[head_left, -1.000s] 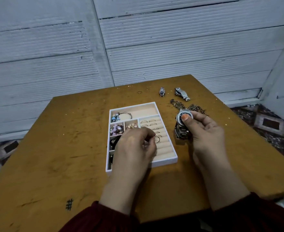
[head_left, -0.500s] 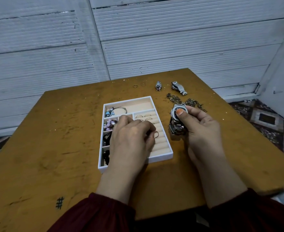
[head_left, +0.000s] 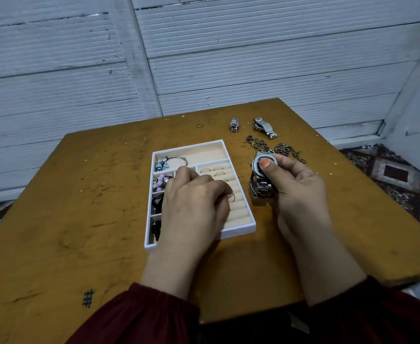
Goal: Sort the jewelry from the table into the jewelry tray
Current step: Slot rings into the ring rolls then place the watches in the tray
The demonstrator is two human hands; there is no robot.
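Dark red sleeves [head_left: 142, 316] cover both my forearms at the near edge of the wooden table [head_left: 80, 219]. My left hand [head_left: 194, 207] lies over the white jewelry tray [head_left: 238, 231]. Its fingers are curled, pinching a thin ring [head_left: 232, 197] upright against the padded ring rows on the tray's right side.

My right hand [head_left: 300, 192] is just right of the tray, fingers wrapped round a silver watch [head_left: 262, 175], thumb pressed on its face. The watch's band hangs folded below.

Beside my left hand, the tray's left compartments hold dark pieces I cannot make out, then pink and purple beads [head_left: 160, 182]. Farther up, a few more rings [head_left: 218, 168] sit in the rows. A bracelet [head_left: 173, 161] with blue charms lies in the long top compartment.

Beyond my right hand a chain [head_left: 281, 148] is heaped on the table. Near the far edge lie a small watch [head_left: 234, 124], a larger watch [head_left: 264, 127] to its right, and some loose rings [head_left: 200, 125] to its left.
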